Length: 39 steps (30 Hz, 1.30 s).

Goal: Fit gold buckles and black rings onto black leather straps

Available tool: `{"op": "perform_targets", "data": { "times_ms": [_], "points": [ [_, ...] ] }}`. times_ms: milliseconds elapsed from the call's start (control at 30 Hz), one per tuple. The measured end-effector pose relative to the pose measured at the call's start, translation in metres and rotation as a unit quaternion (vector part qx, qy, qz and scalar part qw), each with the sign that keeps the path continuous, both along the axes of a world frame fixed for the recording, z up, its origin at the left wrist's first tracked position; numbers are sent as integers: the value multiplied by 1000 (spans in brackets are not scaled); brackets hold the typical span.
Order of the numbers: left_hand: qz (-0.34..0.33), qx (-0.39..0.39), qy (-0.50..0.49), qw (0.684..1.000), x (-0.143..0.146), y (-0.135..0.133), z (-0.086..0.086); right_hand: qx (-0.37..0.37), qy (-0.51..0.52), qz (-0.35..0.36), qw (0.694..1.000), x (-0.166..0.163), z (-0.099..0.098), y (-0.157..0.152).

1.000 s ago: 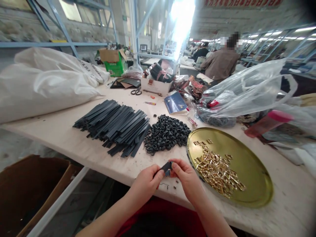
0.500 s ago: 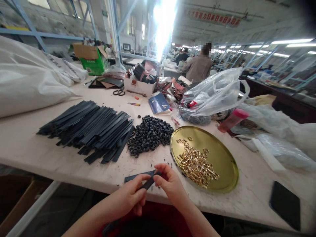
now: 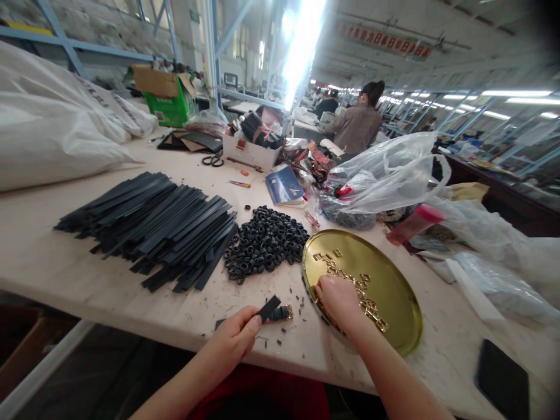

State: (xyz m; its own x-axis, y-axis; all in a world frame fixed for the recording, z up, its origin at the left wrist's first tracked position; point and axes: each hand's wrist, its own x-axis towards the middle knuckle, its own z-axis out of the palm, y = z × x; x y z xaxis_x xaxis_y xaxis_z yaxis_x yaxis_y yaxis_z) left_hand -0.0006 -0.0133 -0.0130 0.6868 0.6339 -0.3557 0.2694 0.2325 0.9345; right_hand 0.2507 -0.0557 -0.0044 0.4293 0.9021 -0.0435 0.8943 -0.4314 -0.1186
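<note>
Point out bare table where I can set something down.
Bare tabletop shows between the gold tray and the black slab, and left of the black strips, beside the white sack.
Crowded: the middle, heaped with black loops; the back, with white box, clear bag.

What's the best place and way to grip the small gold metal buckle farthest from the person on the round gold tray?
Probably pinch two opposite outer edges of the small gold metal buckle, coming from above: its rectangular frame seems to lie flat and alone on the round gold tray, with the right hand nearer the person.
</note>
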Motion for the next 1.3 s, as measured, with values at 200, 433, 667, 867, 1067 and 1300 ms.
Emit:
{"op": "perform_targets", "data": {
  "times_ms": [200,433,667,867,1067,1300],
  "points": [
    [16,-28,24,999,4,-6,10,23,80,15,996,-14,11,-1],
    [60,-131,-83,986,15,-12,31,108,691,-19,715,-98,24,-20],
    [119,-64,-19,991,0,-15,30,90,721,-10,687,-124,11,-33],
    [55,-21,38,998,-4,-14,31,128,666,46,733,-124,3,-39],
    [46,-29,46,997,-6,-12,31,155,635,56,755,-129,-2,-42],
    [85,117,59,988,-8,-15,27,275,367,165,873,-132,1,-46]
  ]
}}
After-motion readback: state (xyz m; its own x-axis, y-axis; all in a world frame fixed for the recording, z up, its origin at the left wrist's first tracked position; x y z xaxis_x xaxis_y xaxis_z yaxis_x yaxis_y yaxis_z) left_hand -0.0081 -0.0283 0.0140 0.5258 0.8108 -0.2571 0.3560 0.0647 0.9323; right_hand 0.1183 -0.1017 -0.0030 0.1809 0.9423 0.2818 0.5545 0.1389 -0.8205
